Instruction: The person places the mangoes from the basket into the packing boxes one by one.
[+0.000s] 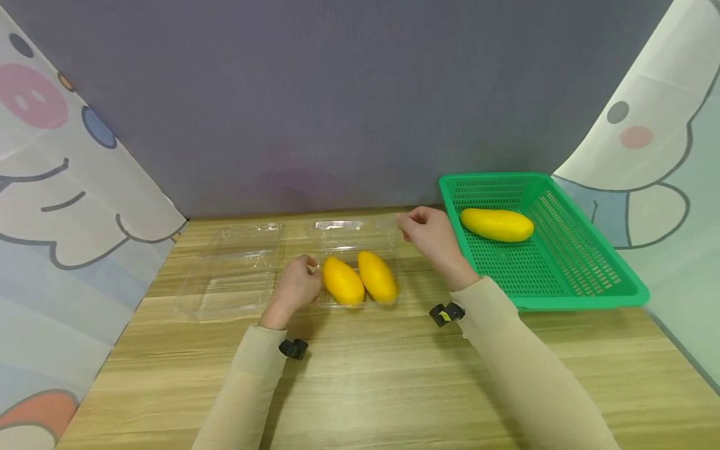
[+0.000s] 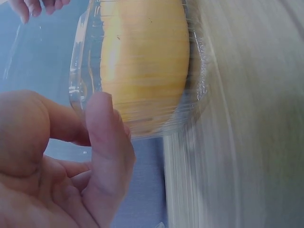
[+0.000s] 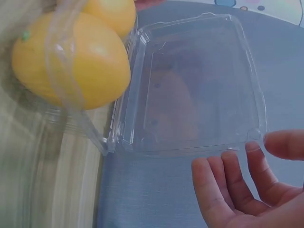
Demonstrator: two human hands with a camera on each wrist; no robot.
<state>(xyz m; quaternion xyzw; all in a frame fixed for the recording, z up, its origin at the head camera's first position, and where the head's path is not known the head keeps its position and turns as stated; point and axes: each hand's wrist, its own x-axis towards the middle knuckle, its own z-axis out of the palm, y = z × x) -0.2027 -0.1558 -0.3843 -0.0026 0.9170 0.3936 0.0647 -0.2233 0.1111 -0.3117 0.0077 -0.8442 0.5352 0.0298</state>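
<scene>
Two smooth yellow, mango-shaped fruits, a left one (image 1: 343,281) and a right one (image 1: 377,277), lie side by side in the base of a clear plastic clamshell box (image 2: 199,80). Its lid (image 3: 190,90) stands raised at the back. My left hand (image 1: 297,284) pinches the rim at the box's left side between thumb and fingers. Up at the lid's right corner, my right hand (image 1: 430,234) holds the edge between thumb and index finger, the other fingers (image 3: 206,178) lying loosely along the lid's side.
A second clear clamshell box (image 1: 230,284) lies opened on the wooden table (image 1: 360,381) to the left. On the right stands a green perforated basket (image 1: 596,303) holding one longer yellow fruit (image 1: 497,225). A grey panel (image 1: 360,112) closes off the back; printed curtains hang at both sides.
</scene>
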